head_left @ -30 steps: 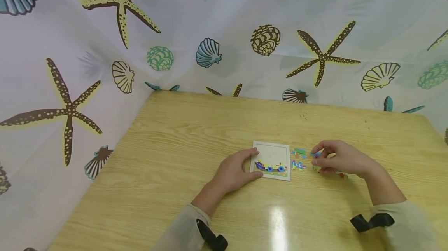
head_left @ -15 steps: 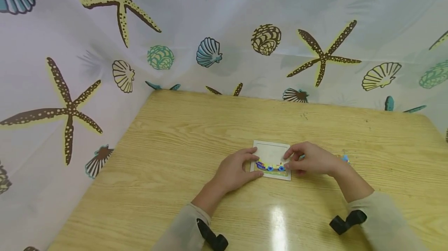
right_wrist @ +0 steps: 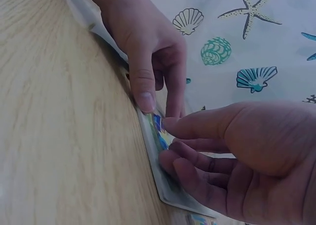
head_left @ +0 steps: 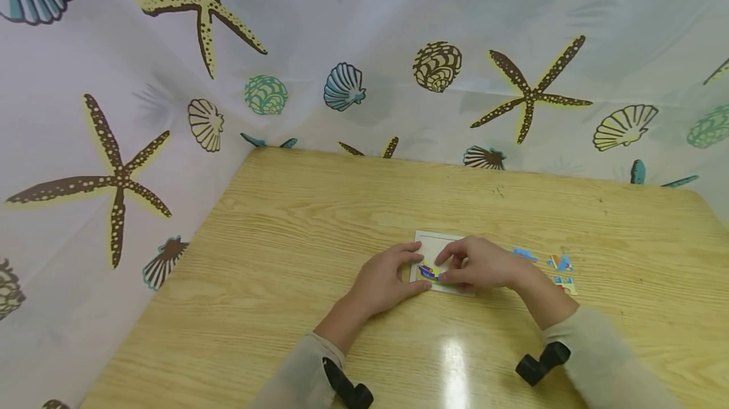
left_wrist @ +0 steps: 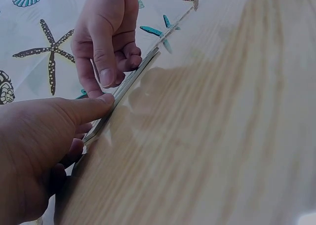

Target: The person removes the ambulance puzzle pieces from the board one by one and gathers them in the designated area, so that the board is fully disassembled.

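A small white-rimmed puzzle board (head_left: pixel 434 244) lies on the table, with part of a colourful vehicle picture (head_left: pixel 428 271) along its lower side. My left hand (head_left: pixel 384 279) holds the board by its left side; in the left wrist view its thumb (left_wrist: pixel 96 105) presses the board's edge. Over the board's lower right is my right hand (head_left: pixel 478 263), thumb and fingertips drawn together around a puzzle piece that they mostly hide. In the right wrist view, blue and yellow picture parts (right_wrist: pixel 160 132) show right beside those fingertips.
To the right of the board lie loose puzzle pieces: a blue one (head_left: pixel 524 254), an orange and blue one (head_left: pixel 560 262) and a multicoloured one (head_left: pixel 566 284). The wooden table (head_left: pixel 319 206) meets a cloth (head_left: pixel 381 118) printed with shells and starfish.
My right hand has moved left from the loose pieces, past the board's right edge, to above the picture. The left hand has stayed on the board.
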Demonstrator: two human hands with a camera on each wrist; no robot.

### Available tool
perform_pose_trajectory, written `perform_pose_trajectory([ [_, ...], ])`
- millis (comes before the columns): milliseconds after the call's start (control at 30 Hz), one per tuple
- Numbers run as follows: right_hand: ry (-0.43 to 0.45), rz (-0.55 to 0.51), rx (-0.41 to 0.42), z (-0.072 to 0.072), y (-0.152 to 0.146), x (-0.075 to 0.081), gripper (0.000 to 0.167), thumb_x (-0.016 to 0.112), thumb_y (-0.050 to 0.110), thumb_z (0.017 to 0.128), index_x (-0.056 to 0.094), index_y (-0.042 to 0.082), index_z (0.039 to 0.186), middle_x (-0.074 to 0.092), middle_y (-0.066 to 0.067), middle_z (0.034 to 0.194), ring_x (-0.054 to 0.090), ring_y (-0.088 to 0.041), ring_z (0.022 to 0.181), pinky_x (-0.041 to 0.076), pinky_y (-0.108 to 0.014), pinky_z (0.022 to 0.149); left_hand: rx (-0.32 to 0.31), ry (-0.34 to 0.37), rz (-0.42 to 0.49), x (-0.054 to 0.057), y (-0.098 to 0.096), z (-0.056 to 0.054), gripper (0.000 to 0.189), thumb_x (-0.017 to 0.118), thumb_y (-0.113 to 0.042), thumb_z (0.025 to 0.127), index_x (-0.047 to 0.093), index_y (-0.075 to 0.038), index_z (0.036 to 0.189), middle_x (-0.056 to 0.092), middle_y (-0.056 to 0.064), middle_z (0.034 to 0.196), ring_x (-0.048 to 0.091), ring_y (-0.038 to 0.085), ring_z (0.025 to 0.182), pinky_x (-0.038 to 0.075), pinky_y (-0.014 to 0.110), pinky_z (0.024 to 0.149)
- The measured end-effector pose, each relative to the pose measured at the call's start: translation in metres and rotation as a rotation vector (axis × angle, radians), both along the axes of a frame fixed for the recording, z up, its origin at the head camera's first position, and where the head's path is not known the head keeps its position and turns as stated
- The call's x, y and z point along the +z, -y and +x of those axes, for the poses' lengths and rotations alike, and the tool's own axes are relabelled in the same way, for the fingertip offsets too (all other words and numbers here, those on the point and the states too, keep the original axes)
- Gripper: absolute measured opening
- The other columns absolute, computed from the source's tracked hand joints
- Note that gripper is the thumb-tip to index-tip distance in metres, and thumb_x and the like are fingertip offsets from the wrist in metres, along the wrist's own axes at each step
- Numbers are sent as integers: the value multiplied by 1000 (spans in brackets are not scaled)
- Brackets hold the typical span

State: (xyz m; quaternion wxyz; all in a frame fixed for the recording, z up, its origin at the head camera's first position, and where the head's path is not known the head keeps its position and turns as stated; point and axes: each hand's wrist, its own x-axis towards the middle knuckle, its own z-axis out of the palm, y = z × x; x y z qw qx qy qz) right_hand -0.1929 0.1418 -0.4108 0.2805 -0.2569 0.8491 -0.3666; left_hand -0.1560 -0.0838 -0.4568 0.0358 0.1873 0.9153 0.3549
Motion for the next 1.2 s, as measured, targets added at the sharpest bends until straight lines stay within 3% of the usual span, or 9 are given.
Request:
perform_pose_trajectory([
  [267, -29, 5, -5, 1, 12, -3, 36, 69, 16, 95, 64, 2, 127, 70, -4, 77, 62, -15, 58, 50, -29, 59, -13, -10, -3, 1, -1, 0, 64, 78, -40, 86, 59, -9, 139, 53, 0, 150, 47, 25, 141, 40, 46, 114],
  [700, -36, 83, -32, 0, 19, 1, 28, 70, 10, 92, 61, 10, 119, 69, -1, 79, 65, -15, 62, 52, -28, 64, -8, -8, -1, 2, -1, 0, 60, 78, -40, 86, 63, -9, 134, 54, -1, 148, 51, 25, 138, 43, 46, 111],
  [1033, 17, -4, -76, -1, 18, 5, 18, 68, 12, 95, 56, 10, 107, 64, -10, 93, 66, -18, 68, 55, -32, 66, -8, -17, -10, 3, -2, -1, 59, 78, -41, 86, 64, -10, 134, 54, 0, 148, 51, 25, 137, 43, 46, 110],
  [1200, 54, -68, -121, 2, 15, 2, 15, 68, 13, 95, 57, 5, 100, 64, -9, 90, 67, -19, 71, 56, -33, 68, -8, -12, -16, 2, -2, 0, 60, 78, -41, 86, 63, -8, 134, 54, 0, 149, 50, 25, 138, 43, 45, 111],
])
